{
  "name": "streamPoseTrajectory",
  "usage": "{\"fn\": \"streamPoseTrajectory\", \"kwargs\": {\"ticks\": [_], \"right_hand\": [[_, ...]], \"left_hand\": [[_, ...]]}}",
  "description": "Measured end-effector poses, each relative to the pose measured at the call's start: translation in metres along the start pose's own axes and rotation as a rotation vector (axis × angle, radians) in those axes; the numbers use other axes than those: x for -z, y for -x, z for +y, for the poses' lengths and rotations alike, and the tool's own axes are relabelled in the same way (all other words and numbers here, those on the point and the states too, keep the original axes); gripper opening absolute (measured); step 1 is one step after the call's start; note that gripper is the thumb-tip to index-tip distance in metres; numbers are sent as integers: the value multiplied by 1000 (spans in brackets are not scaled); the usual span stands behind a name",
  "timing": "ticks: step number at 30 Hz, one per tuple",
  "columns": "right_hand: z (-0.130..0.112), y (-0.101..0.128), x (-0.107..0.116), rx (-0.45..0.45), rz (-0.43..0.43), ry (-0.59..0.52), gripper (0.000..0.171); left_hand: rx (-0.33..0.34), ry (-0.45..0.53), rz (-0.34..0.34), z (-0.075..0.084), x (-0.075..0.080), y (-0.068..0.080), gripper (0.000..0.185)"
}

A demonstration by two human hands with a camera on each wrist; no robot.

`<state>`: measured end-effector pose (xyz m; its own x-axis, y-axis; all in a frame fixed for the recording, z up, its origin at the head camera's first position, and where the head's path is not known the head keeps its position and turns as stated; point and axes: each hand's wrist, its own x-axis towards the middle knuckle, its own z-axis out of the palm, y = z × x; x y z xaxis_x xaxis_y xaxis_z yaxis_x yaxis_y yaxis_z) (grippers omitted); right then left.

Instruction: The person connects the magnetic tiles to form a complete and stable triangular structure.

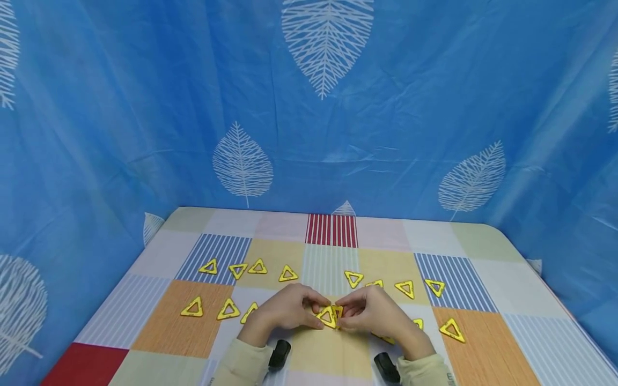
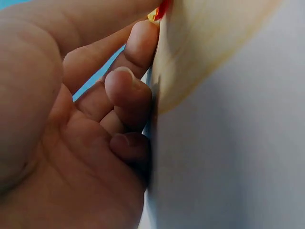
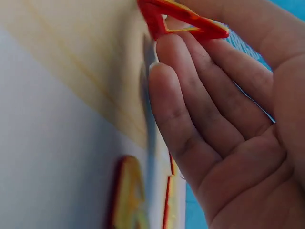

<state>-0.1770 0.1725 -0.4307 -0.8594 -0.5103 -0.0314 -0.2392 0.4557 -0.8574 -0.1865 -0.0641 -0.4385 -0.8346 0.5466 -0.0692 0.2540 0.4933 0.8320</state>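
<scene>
Two hollow yellow plastic triangles, looking light, stiff and a little slick, are being pinched together low in the frame's centre by the left hand and right hand, each gripping a thin edge.

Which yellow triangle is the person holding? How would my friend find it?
Start at the patchwork tablecloth and go to its near edge, where the left hand and right hand meet. The held triangles are pinched between their fingertips. All the other yellow triangles lie flat and untouched.
</scene>
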Motion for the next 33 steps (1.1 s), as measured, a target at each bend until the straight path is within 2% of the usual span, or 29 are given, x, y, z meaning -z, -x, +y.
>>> {"fn": "streamPoseTrajectory", "kwargs": {"ticks": [4, 17, 24, 26, 28, 30, 33], "right_hand": [[4, -1, -3, 0, -5, -19, 35], [11, -2, -6, 15, 35, 2, 32], [10, -4, -7, 19, 36, 11, 31], [9, -5, -7, 21, 35, 9, 31], [8, -4, -7, 17, 37, 5, 31], [9, -3, -7, 14, 39, -1, 31], [10, -2, -7, 4, 43, -4, 32]], "left_hand": [[14, -3, 13, 0, 0, -1, 33], [27, -35, 40, 2, -5, -3, 32], [11, -14, 46, 2, 5, 1, 39], [0, -11, 82, -1, 10, 2, 39], [0, -6, 147, -3, 14, 3, 35], [20, -7, 242, -5, 18, 4, 31], [93, -13, 409, -9, 22, 6, 28]]}}
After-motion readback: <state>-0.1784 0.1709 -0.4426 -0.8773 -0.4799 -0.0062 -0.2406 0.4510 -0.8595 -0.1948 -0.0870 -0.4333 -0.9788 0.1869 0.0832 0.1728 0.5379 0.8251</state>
